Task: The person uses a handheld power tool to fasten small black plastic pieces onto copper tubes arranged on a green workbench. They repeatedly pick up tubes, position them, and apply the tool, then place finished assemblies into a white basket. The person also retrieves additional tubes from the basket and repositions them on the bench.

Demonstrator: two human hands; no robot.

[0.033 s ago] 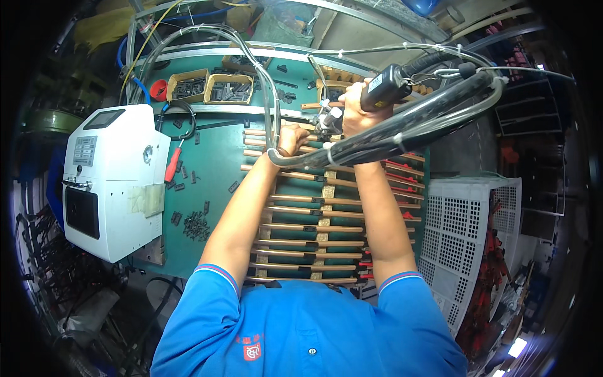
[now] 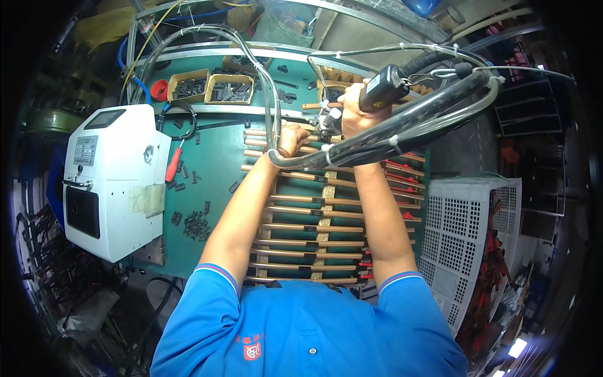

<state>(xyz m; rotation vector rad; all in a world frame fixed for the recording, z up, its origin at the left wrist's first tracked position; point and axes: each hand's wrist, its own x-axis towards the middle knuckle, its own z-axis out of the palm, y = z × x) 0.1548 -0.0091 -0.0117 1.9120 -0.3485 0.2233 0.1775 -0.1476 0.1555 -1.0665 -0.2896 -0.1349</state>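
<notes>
My right hand [image 2: 357, 119] is wrapped round a black hand-held power screwdriver [image 2: 383, 88]. A hose and cables run from the tool, and its metal head [image 2: 329, 119] sits over the far end of a row of copper-coloured rods [image 2: 295, 212]. Just left of that head, my left hand [image 2: 291, 138] has its fingers closed on one of the far rods [image 2: 254, 133]; the fingertips are partly hidden. Small black fittings [image 2: 318, 200] sit midway along the rods. Red parts [image 2: 403, 178] show at their right ends.
A white machine [image 2: 113, 182] stands at the left, with a red-handled screwdriver [image 2: 174, 164] beside it. Screws [image 2: 197, 226] lie heaped on the green table. Boxes of black parts [image 2: 230, 89] stand at the back. A thick hose bundle [image 2: 414, 122] crosses above my right forearm. White crates [image 2: 455, 232] stand right.
The power screwdriver and its hose bundle have shifted very slightly to the left. My left hand keeps its place on the rod.
</notes>
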